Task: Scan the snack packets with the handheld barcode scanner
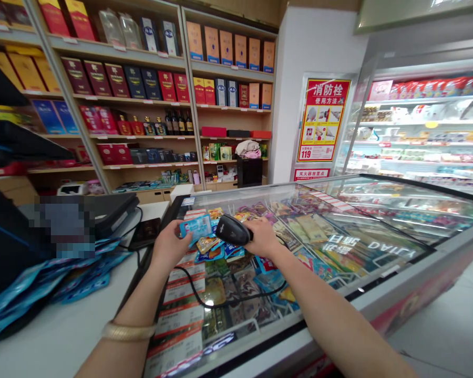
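Note:
Between the thumb and fingers of my left hand (pixel 170 244) is a small light-blue snack packet (pixel 197 227). A black barcode scanner (pixel 232 230) is in my right hand (pixel 263 236), its head pointing left toward the packet, a short gap apart. The scanner's black cable (pixel 220 303) loops across the glass. Below both hands, a pile of small snack packets (pixel 216 251) in blue, yellow and white lies on the glass top of the chest freezer (pixel 256 344). My right hand's fingers are partly hidden behind the scanner handle.
On the white counter (pixel 82 331) at left lie several blue packets (pixel 79 273), beside a dark flat device (pixel 112 212) and a black phone-like slab (pixel 145 231). Shelves of boxed bottles (pixel 150 81) line the back wall. A lit refrigerated display (pixel 429 121) stands at right.

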Demonstrator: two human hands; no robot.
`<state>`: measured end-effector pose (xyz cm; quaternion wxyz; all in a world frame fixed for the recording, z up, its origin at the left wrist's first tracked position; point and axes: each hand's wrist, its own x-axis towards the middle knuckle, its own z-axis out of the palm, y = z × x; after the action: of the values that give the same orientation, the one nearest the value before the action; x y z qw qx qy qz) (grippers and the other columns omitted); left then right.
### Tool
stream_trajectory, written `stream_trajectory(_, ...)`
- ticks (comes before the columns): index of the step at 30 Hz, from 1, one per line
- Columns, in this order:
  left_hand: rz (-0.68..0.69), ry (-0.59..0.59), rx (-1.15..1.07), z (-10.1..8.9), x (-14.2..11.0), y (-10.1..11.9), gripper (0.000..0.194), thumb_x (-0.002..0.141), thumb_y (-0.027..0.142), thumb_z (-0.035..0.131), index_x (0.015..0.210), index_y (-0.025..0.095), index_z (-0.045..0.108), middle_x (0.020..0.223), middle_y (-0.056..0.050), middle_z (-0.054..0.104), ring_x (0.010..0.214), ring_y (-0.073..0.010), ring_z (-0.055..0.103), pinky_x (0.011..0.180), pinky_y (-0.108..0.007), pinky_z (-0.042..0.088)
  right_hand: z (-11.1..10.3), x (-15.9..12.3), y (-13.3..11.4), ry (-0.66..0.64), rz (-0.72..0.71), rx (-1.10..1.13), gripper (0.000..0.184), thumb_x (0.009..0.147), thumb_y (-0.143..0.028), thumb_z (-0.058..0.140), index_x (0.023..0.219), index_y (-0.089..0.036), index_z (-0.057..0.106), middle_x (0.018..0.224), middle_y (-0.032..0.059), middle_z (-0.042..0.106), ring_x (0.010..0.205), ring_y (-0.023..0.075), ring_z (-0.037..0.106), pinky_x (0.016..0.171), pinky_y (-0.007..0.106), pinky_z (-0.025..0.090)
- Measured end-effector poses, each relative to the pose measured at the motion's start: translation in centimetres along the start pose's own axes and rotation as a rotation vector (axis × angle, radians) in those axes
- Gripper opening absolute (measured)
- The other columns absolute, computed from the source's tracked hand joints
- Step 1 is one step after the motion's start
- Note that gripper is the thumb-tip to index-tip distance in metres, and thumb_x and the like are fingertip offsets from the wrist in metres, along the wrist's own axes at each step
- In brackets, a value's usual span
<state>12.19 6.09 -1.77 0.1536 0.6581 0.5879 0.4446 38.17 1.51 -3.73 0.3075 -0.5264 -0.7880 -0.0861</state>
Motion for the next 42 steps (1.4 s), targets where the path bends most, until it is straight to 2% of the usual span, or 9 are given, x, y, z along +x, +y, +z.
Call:
stream_trajectory(5,0.063,0.014,0.060,-0.4,-0.4,1.3,0.029,0.064,0.034,0.060,0.088,0.020,0.068,0.080,-0.003,0.071,0.069,-0.0191,0.063,0.070,-0.029,0.051,-0.2,0.1,-0.2,-0.027,-0.009,-0.013,0.024,0.073,-0.032,0.067,0.095,-0.024,0.068,0.087,0.0024,0.074,0.088,0.0222,0.066,0.078,0.031,0.033)
stream_trajectory(11,0.063,0.027,0.012,-0.5,-1.0,2.3,0.035,0.065,0.036,0.057,0.092,0.019,0.072,0.080,-0.003,0.073,0.070,-0.0202,0.064,0.068,-0.028,0.050,-0.3,0.1,-0.5,-0.059,-0.012,-0.020,0.025,0.074,-0.033,0.067,0.097,-0.024,0.068,0.089,0.0023,0.075,0.089,0.0215,0.066,0.078,0.031,0.033)
stream_trajectory(32,0.056,0.047,-0.027,-0.3,-0.8,1.1,0.035,0.065,0.036,0.060,0.093,0.018,0.070,0.080,-0.004,0.073,0.071,-0.0195,0.064,0.070,-0.029,0.052,-0.3,0.1,-0.4,-0.088,0.008,-0.046,0.019,0.075,-0.034,0.067,0.091,-0.024,0.068,0.084,0.0026,0.074,0.085,0.0219,0.066,0.077,0.031,0.034)
stream_trajectory(34,0.026,0.059,-0.106,-0.2,-0.7,1.0,0.032,0.066,0.035,0.061,0.091,0.017,0.068,0.080,-0.004,0.072,0.071,-0.0190,0.064,0.069,-0.028,0.053,-0.2,0.1,-0.4,-0.075,0.009,-0.037,0.020,0.074,-0.034,0.067,0.091,-0.024,0.068,0.084,0.0027,0.074,0.086,0.0222,0.066,0.078,0.031,0.034)
stream_trajectory(36,-0.051,0.121,-0.273,-0.1,-0.5,1.0,0.027,0.066,0.033,0.061,0.088,0.017,0.064,0.081,-0.004,0.070,0.069,-0.0175,0.063,0.064,-0.028,0.054,-0.1,0.0,-0.3,-0.052,0.007,-0.016,0.020,0.074,-0.033,0.067,0.092,-0.024,0.068,0.085,0.0027,0.074,0.086,0.0221,0.066,0.078,0.031,0.034)
stream_trajectory(39,-0.203,0.321,-0.634,-0.8,0.1,1.0,0.019,0.069,0.026,0.058,0.086,0.020,0.053,0.082,-0.001,0.065,0.067,-0.0141,0.063,0.061,-0.028,0.057,-0.2,-0.2,-0.2,-0.024,0.004,0.017,0.018,0.075,-0.032,0.067,0.090,-0.023,0.068,0.082,0.0025,0.073,0.082,0.0218,0.066,0.077,0.031,0.034)
stream_trajectory(42,-0.247,0.525,-0.957,-2.7,1.0,0.6,0.016,0.071,0.017,0.053,0.080,0.022,0.042,0.077,0.004,0.059,0.073,-0.0107,0.064,0.072,-0.030,0.059,-0.1,-0.4,0.0,-0.021,-0.003,0.037,0.017,0.075,-0.033,0.067,0.087,-0.021,0.068,0.081,0.0031,0.072,0.080,0.0224,0.066,0.075,0.030,0.034)
